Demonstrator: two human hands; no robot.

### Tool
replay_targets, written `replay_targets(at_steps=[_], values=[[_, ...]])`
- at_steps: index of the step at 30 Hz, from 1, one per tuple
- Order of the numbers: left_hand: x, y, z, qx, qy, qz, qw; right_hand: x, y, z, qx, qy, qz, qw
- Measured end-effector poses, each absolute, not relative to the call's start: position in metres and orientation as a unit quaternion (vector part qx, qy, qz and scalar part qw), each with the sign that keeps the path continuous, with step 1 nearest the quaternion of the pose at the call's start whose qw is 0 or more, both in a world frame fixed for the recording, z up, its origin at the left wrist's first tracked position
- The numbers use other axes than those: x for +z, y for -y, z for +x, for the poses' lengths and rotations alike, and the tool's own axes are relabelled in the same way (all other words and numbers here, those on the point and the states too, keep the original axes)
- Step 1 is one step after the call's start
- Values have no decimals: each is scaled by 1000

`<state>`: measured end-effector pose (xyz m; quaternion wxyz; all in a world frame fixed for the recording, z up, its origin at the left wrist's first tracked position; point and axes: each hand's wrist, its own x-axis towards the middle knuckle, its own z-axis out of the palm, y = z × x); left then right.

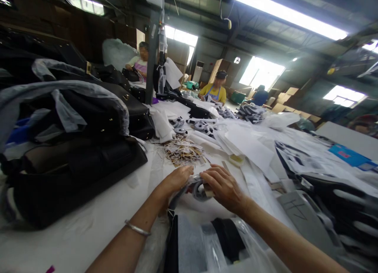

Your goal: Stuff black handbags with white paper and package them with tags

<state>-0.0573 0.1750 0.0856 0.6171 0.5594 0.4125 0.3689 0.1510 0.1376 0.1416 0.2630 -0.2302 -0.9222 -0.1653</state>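
My left hand (pixel 177 179) has its fingers closed on a plastic-wrapped strap (pixel 175 202), which runs down to a black bag. My right hand (pixel 226 188) curls over the strap's coiled, plastic-covered part (pixel 199 191), with a small tan piece (pixel 208 189) under its fingers. The hands are close together, and their grasping fingertips are partly hidden. Below them lies the black bag (pixel 171 249), partly covered by a pale sheet (pixel 190 241) and clear plastic (pixel 251 241). Just beyond the hands is a heap of tan tags with white strings (pixel 181 150).
Black handbags (pixel 76 174) with wrapped handles crowd the left. White paper sheets (pixel 248 141) and wrapped coils (pixel 203 127) cover the table's middle. A grey bin (pixel 307 214) and a blue folder (pixel 351 157) are at right. A post (pixel 152 52) rises ahead; several people work beyond.
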Motion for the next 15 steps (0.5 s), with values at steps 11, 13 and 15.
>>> replay_targets(at_steps=[11, 13, 15], values=[[79, -173, -39, 383, -325, 435, 747, 125, -139, 150, -184, 928, -224, 232], [76, -176, -38, 380, -333, 441, 742, 124, -139, 149, -181, 931, -218, 232], [72, -178, -37, 382, -353, 457, 722, 122, -140, 149, -175, 933, -211, 234]])
